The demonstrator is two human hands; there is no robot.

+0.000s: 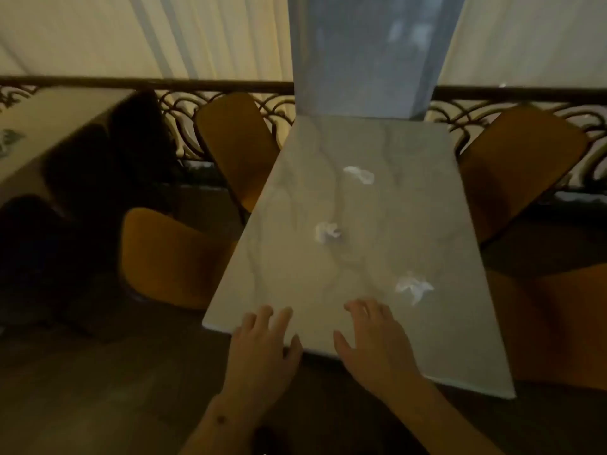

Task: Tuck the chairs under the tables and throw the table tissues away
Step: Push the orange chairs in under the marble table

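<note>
A pale marble table [443, 244] stretches away from me. Three crumpled white tissues lie on it: a far tissue [359, 174], a middle tissue [326, 232] and a near tissue [413, 286]. My left hand [262, 343] hovers open over the table's near edge. My right hand [371, 336] is open above the near end, just short of the near tissue. Orange chairs stand at the sides: a near left chair [164, 257], a far left chair [236, 142], a far right chair [519, 165] and a near right chair [565, 323].
A dark ornate metal railing [164, 93] runs behind the table, with cream curtains [131, 34] beyond it. A grey pillar [371, 54] rises at the table's far end. Another table [42, 126] with dark chairs [108, 152] stands at the left.
</note>
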